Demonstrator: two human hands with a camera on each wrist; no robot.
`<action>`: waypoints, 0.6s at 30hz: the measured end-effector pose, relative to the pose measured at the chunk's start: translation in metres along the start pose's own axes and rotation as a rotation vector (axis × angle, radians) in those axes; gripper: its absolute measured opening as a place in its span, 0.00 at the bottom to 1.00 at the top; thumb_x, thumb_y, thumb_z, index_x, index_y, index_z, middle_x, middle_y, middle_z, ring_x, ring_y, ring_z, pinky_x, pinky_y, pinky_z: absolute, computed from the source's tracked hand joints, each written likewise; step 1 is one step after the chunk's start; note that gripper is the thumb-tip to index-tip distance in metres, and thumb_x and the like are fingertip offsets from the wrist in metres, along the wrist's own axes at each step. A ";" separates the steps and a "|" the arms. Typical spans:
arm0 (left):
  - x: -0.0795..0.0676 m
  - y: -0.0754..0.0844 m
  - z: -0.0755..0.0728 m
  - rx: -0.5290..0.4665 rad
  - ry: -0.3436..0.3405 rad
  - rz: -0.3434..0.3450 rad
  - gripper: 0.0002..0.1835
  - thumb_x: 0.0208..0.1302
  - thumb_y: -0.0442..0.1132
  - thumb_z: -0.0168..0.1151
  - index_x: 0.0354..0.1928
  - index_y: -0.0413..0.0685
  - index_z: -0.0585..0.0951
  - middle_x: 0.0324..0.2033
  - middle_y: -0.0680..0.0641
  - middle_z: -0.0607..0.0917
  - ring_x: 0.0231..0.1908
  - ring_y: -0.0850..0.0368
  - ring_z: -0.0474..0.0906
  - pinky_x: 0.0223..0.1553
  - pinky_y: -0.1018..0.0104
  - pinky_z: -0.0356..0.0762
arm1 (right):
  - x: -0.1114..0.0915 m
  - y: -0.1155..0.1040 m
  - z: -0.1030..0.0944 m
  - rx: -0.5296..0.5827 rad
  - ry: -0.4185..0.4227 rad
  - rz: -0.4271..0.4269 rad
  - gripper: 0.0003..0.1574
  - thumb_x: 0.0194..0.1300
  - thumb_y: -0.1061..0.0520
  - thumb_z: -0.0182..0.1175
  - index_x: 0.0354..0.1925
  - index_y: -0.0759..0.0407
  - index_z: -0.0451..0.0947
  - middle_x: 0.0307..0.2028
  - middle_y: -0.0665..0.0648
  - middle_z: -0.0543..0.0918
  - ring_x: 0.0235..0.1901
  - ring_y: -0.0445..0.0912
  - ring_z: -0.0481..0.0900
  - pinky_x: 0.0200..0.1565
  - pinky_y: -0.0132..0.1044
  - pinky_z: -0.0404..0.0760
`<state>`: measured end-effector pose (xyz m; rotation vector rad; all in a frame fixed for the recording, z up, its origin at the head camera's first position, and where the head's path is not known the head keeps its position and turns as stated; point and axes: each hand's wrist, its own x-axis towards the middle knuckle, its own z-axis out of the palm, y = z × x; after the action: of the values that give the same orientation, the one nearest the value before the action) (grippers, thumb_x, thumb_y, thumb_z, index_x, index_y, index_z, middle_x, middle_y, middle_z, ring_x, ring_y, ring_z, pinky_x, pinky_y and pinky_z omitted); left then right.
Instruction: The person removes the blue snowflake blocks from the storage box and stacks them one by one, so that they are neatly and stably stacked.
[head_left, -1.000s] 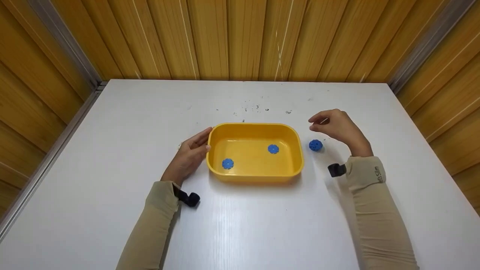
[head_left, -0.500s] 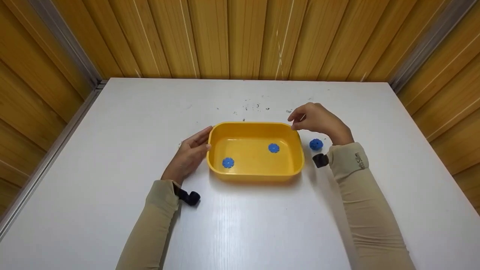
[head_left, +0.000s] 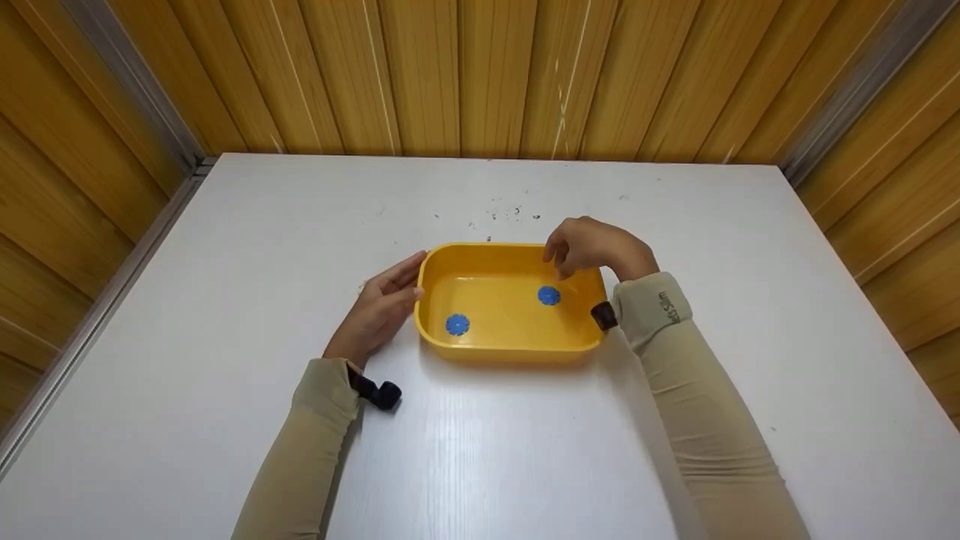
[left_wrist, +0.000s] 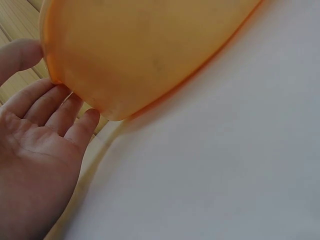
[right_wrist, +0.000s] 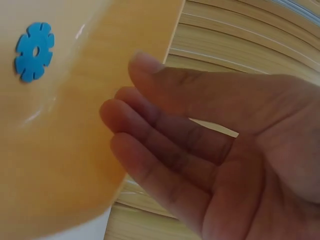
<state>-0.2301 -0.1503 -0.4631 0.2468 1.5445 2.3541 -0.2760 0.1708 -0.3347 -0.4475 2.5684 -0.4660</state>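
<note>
A yellow plastic box (head_left: 510, 349) stands on the white table. Inside it lie two flat blue notched discs, one disc (head_left: 549, 295) at the right and another disc (head_left: 457, 325) at the front left. My left hand (head_left: 377, 309) rests against the box's left end, fingers extended along the outer wall, thumb at the rim. Over the box's far right corner is my right hand (head_left: 596, 249), above the right disc. Its fingers (right_wrist: 132, 125) are loosely bent with nothing between them and the thumb, as the right wrist view shows. The right sleeve and wrist camera cover the spot where a blue ball lay.
The white table (head_left: 480, 442) reaches back to a wood-patterned panel wall (head_left: 491, 75). Similar panels with metal posts close in both sides. Small dark marks dot the table behind the box. A wrist camera (head_left: 604, 316) overlaps the box's right rim.
My right hand has moved left from beside the blue ball to over the box's right end. The ball has gone out of sight behind the right arm. My left hand stays put.
</note>
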 end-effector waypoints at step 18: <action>0.001 0.001 0.001 0.038 0.007 -0.020 0.36 0.72 0.24 0.52 0.79 0.41 0.58 0.79 0.43 0.60 0.79 0.50 0.57 0.74 0.65 0.65 | 0.014 -0.011 0.019 0.143 -0.165 0.215 0.29 0.65 0.65 0.66 0.63 0.54 0.78 0.56 0.60 0.81 0.51 0.58 0.80 0.59 0.51 0.84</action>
<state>-0.2304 -0.1494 -0.4616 0.2311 1.5879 2.3144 -0.2753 0.1511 -0.3511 -0.1494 2.3712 -0.5081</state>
